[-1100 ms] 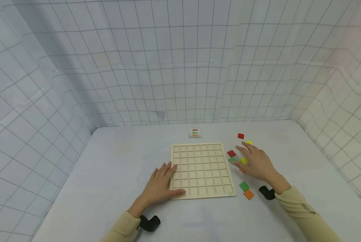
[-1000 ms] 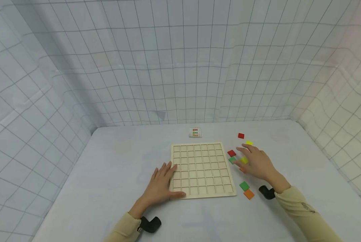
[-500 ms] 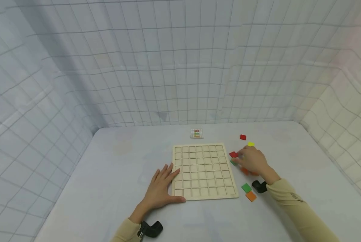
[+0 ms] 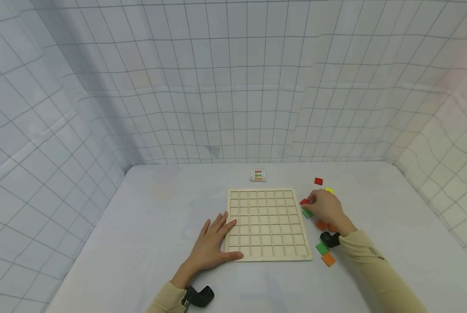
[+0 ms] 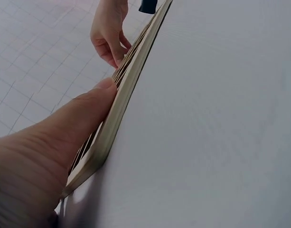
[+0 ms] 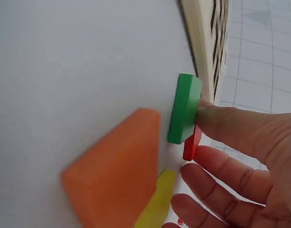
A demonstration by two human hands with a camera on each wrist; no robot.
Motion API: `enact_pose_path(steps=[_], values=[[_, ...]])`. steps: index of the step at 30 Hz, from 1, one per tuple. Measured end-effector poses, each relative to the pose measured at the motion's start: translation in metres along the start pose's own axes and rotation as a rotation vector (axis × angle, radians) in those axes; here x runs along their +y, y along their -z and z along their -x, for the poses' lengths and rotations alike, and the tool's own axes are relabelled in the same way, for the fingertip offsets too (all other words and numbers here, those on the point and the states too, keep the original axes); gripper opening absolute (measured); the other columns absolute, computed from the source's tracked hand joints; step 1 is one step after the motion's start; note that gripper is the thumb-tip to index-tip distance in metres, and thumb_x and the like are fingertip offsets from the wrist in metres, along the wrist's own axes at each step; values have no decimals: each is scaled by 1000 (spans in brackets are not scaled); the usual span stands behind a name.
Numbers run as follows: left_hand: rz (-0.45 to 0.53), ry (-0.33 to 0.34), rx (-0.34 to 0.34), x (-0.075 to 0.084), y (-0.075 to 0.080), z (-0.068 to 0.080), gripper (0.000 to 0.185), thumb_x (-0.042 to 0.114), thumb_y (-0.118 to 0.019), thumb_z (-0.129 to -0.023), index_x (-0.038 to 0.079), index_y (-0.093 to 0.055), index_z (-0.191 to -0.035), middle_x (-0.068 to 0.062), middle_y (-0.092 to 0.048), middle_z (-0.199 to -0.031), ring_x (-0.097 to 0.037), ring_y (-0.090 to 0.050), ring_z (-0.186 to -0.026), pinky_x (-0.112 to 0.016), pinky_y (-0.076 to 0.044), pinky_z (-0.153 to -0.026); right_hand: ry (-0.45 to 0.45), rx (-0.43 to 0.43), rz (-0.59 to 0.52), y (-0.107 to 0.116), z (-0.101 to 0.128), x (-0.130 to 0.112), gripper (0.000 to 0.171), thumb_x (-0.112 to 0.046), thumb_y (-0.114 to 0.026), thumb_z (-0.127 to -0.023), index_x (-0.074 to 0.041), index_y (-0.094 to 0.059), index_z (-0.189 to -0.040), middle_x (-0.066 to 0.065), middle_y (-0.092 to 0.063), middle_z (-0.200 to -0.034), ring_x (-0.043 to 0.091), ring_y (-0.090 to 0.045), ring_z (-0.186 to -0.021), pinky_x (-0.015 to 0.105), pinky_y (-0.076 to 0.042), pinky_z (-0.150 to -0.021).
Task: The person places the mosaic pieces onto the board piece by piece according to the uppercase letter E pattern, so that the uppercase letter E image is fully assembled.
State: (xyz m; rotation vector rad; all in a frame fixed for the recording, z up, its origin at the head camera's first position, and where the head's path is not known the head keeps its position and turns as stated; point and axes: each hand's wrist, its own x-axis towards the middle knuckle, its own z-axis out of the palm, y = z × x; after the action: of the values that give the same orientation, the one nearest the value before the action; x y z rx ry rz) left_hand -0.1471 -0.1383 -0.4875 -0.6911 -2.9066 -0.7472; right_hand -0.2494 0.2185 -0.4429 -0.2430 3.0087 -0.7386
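A pale wooden grid board [image 4: 269, 224] lies flat on the table. My left hand [image 4: 211, 248] rests at its near left corner, fingers spread along the left side and thumb [image 5: 95, 102] laid over the front rim. Beyond the board's right side, my right hand [image 4: 325, 206] pinches a red square tile [image 6: 192, 146] between thumb and index finger. A green tile [image 6: 185, 108] lies right beside the thumb. Closer to the right wrist camera are an orange tile [image 6: 119, 166] and a yellow tile [image 6: 157, 202], the latter hidden under the hand in the head view.
Another red tile [image 4: 318, 181] and a yellow tile [image 4: 329, 190] lie behind the right hand. A green tile [image 4: 322, 248] and an orange tile [image 4: 328, 259] are near the right wrist. A small card with a coloured grid pattern [image 4: 258, 175] sits behind the board.
My right hand has come down and leftward from above the tiles, and its fingers have closed on the red tile. My left hand stays at the board. The head view has shifted slightly.
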Motion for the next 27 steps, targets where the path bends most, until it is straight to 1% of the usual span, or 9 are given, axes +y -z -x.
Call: enact_pose_path(steps=[5,8,15,18,22,25,27], values=[[-31,13,9,-2,-4,0,92,72,-59,-76,19,-36,-148,-6,-19,-156,-23,-12,-143,-46,-3,-113,-16,-15,-62,0,1,1,24,-18,-73,-84,0,-62,-95,6,-59,-82,21,-51,-70,32,-46,-61],[-36,19,10,-1,-5,0,92,73,-58,-76,20,-36,-148,-5,-18,-156,-21,-11,-143,-45,-3,-113,-22,-11,-87,0,1,1,22,-14,-72,-84,0,-59,-95,7,-58,-82,22,-52,-70,32,-46,-60],[-19,22,23,1,-4,0,89,70,-61,-76,19,-40,-145,-9,-21,-155,-24,-14,-142,-47,-4,-113,-15,0,-122,3,4,0,17,-11,-70,-84,-3,-58,-92,8,-59,-84,23,-53,-74,33,-47,-63],[-31,22,18,1,-4,-1,89,70,-60,-76,20,-39,-146,-7,-20,-155,-23,-12,-142,-47,-4,-113,7,10,-122,5,2,-1,14,-10,-70,-84,-4,-58,-88,6,-58,-82,23,-52,-73,33,-46,-63],[-43,14,14,0,-3,-2,89,71,-59,-77,20,-38,-147,-7,-20,-156,-22,-11,-143,-47,-3,-113,53,62,-135,6,-2,-9,13,-10,-70,-85,-4,-58,-86,5,-58,-78,22,-52,-71,33,-44,-63],[-38,9,9,1,-2,-2,90,70,-59,-77,20,-37,-148,-8,-19,-156,-22,-10,-143,-46,-3,-113,94,94,-187,3,-6,-19,12,-8,-70,-85,-2,-59,-88,6,-60,-79,23,-53,-72,33,-45,-64],[-32,7,9,1,-1,-1,90,70,-60,-77,19,-37,-148,-8,-20,-155,-23,-11,-143,-46,-3,-113,119,90,-228,-2,-9,-27,12,-7,-69,-85,-1,-60,-90,7,-61,-80,23,-55,-73,33,-46,-65]])
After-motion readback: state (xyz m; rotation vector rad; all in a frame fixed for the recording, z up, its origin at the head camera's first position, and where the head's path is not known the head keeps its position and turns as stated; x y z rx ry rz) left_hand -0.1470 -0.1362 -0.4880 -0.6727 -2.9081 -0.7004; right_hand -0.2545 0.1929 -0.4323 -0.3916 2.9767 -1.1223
